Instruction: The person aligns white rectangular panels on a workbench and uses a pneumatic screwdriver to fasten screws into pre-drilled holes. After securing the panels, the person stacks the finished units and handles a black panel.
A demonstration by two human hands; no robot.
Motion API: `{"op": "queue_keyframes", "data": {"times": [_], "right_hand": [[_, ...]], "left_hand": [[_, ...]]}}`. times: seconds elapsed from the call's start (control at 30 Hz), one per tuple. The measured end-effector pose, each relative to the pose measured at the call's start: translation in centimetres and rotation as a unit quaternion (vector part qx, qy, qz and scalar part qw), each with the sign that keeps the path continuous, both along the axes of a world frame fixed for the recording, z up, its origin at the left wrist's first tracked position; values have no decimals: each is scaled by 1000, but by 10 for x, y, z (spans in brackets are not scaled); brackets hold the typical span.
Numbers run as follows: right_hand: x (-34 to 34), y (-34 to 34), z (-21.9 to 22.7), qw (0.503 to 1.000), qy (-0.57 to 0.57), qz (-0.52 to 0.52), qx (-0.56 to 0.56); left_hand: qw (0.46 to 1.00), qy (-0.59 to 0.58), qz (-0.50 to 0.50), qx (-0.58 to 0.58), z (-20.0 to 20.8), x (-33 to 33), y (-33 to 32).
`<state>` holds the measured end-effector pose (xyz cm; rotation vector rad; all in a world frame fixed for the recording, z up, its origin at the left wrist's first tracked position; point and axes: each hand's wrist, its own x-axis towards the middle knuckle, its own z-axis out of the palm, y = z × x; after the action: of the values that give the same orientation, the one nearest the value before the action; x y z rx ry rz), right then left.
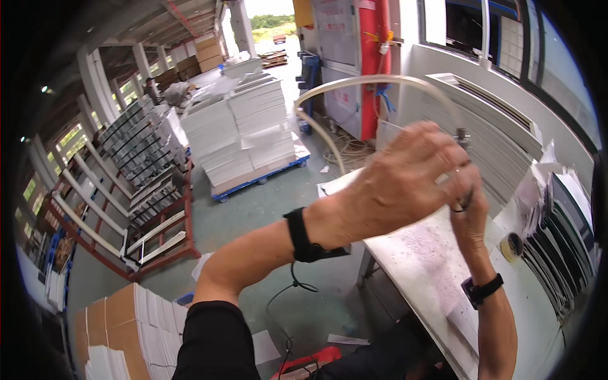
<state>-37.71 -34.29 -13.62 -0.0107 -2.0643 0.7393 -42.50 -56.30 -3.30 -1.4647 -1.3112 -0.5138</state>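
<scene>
"Cream hose point(380, 79) loops above your hands and comes down to a metal fitting point(463, 137), just over your right hand point(474, 215). Your fingers?"

"Your left hand point(408, 168): fingers curled in, blurred, overlapping your right hand. Can't tell what they're clamped on."

"Your right?"

"Partly behind your left, fingers bent; can't tell if they're clamped on anything. Small dark piece point(466, 200) shows between your hands. Both are raised over the white counter point(411, 250)."

"Around you?"

"Dark sheets point(563, 234) standing in a row, right of your right arm. Ahead and left, white panels point(253, 130) stacked on a blue trolley point(266, 176). Black bands on both your wrists."
</scene>
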Motion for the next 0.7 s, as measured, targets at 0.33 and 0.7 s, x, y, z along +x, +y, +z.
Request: {"op": "queue_keyframes", "data": {"times": [0.33,0.7], "right_hand": [[106,90,127,898,235,104,-356],[246,174,133,902,320,-37,-288]], "left_hand": [[948,-211,143,-192,-86,-30,-19],[880,-303,-205,-304,-96,75,200]]}}
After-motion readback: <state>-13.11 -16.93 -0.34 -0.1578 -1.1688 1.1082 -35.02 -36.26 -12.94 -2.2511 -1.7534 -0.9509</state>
